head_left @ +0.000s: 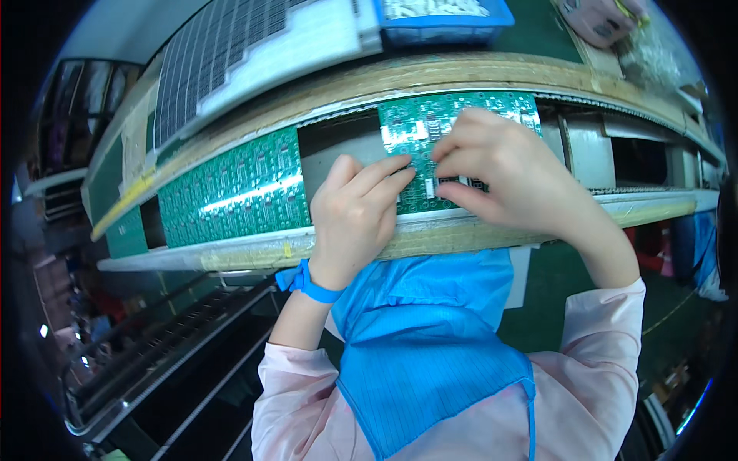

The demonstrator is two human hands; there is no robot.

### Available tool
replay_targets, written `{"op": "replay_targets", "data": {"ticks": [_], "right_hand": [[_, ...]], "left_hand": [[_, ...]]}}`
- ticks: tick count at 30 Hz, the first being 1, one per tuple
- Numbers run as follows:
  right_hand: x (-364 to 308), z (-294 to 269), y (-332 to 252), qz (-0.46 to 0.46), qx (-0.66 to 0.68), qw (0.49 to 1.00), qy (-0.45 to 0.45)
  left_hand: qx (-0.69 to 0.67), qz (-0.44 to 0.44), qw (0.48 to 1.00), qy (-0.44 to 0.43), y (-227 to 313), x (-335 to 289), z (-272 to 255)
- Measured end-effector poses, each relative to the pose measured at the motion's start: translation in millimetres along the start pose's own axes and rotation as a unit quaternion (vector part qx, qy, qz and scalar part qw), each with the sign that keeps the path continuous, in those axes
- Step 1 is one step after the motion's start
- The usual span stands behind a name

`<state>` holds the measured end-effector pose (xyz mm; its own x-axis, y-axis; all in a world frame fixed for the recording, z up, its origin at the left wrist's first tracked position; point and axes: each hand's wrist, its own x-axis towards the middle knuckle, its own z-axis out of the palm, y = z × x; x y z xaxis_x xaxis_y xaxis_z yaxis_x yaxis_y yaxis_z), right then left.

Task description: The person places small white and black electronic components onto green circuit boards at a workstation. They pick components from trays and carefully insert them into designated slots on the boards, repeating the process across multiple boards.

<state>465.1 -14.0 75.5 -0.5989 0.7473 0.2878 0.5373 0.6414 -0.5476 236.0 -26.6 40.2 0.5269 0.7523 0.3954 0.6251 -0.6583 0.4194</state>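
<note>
A green circuit board (400, 123) lies in the rail track in front of me, with small dark and white parts on it. My left hand (354, 207), with a blue band on its wrist, reaches to the board's left part. Its fingers are bent together, their tips down at the surface. Over the board's middle and right, my right hand (500, 169) is curled in a pinch, thumb and fingertips close to the parts. Whatever either hand may hold is too small or hidden to make out.
More green boards (231, 192) lie in the track to the left, beyond a gap. Behind the rail (461, 73) stand a blue bin (446, 27) of small white parts, a white foam tray (292, 58) with a dark grid, and a pink container (603, 19). A dark metal rack (169, 346) is at lower left.
</note>
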Motion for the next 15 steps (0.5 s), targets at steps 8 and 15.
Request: {"op": "replay_targets", "data": {"ticks": [8,15], "right_hand": [[-30,33,-11,0.014,-0.068,0.997,0.041],[-27,29,-14,0.009,-0.083,0.996,-0.005]], "left_hand": [[-0.007,0.025,0.999,0.03,-6,-7,14],[0.006,0.012,0.999,0.032,-3,-9,17]]}}
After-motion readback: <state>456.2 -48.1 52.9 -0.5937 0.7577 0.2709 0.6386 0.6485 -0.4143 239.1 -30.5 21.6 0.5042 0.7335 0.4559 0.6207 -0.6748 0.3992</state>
